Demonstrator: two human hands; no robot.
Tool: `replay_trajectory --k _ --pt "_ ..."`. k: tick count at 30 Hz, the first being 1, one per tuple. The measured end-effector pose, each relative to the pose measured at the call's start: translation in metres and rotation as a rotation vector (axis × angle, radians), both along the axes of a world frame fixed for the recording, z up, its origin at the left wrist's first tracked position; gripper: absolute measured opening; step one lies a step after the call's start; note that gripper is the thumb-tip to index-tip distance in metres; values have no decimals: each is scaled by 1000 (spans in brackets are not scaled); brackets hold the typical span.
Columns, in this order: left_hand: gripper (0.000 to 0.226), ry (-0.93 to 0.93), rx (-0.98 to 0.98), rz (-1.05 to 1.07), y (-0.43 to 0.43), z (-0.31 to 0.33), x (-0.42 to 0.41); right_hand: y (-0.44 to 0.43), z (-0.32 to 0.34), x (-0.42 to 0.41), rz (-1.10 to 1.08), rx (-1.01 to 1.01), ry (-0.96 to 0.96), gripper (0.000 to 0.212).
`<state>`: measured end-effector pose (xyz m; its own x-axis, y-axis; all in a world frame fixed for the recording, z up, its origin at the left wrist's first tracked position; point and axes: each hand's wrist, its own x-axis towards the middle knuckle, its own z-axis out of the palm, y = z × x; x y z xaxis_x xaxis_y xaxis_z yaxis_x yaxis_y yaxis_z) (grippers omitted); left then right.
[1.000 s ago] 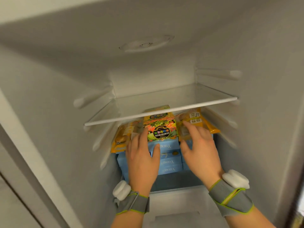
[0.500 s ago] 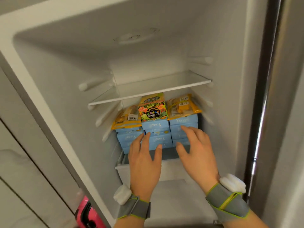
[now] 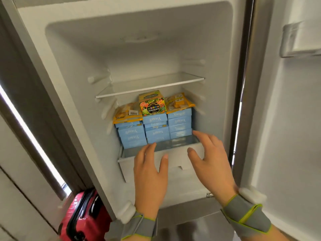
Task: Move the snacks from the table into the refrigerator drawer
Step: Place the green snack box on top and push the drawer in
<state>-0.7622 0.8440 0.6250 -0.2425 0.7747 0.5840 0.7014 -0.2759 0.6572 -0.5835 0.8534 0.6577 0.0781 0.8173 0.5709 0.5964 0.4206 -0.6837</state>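
Note:
The white refrigerator drawer (image 3: 175,158) stands pulled out at the bottom of the fridge. Inside it, stacks of blue snack boxes (image 3: 157,133) carry a green and orange snack box (image 3: 152,103) in the middle, a yellow packet (image 3: 127,114) on the left and another yellow packet (image 3: 179,102) on the right. My left hand (image 3: 149,171) lies with straight fingers over the drawer's front rim. My right hand (image 3: 211,159) is at the drawer's right front corner, fingers spread, thumb against the front face. Neither hand holds anything.
A glass shelf (image 3: 149,85) sits above the snacks. The open fridge door (image 3: 295,119) with a door bin stands at the right. A red suitcase (image 3: 83,218) stands on the floor at the lower left, beside the fridge frame.
Both hands have drawn back from the snack stacks to the drawer's front edge. The view has pulled back, showing the whole compartment, the door and the suitcase.

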Motion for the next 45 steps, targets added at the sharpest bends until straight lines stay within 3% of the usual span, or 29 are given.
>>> replay_trajectory --k 8,13,23,26,29,32,35,39,41,44,45 --pt "47 -131 -173 -333 -57 -50 93 -117 -9 86 -335 -70 27 32" --pt "48 -144 -145 -577 -91 -32 166 -178 18 153 -588 56 73 21" --pt "46 -79 -142 -787 -160 -4 312 -280 40 297 -862 251 159 18" --pt "45 -110 -185 -798 -180 2 355 -300 45 349 -895 237 143 29" --pt "45 -129 -206 -796 -203 9 391 -308 53 399 -790 113 178 55" --pt "46 -133 -217 -792 -222 18 417 -303 59 433 -527 3 441 70" --pt "45 -128 -194 -759 -239 26 434 -296 55 452 -359 -66 587 68" --pt "39 -162 -142 -731 -253 32 442 -300 50 461 -320 -34 631 58" --pt "30 -222 -110 -698 -263 43 441 -304 49 461 -279 -53 743 60" --pt "32 -351 -27 -655 -276 63 429 -305 47 455 -107 -81 883 100" --pt "41 -370 11 -652 -281 69 421 -306 51 446 -56 -111 917 95"
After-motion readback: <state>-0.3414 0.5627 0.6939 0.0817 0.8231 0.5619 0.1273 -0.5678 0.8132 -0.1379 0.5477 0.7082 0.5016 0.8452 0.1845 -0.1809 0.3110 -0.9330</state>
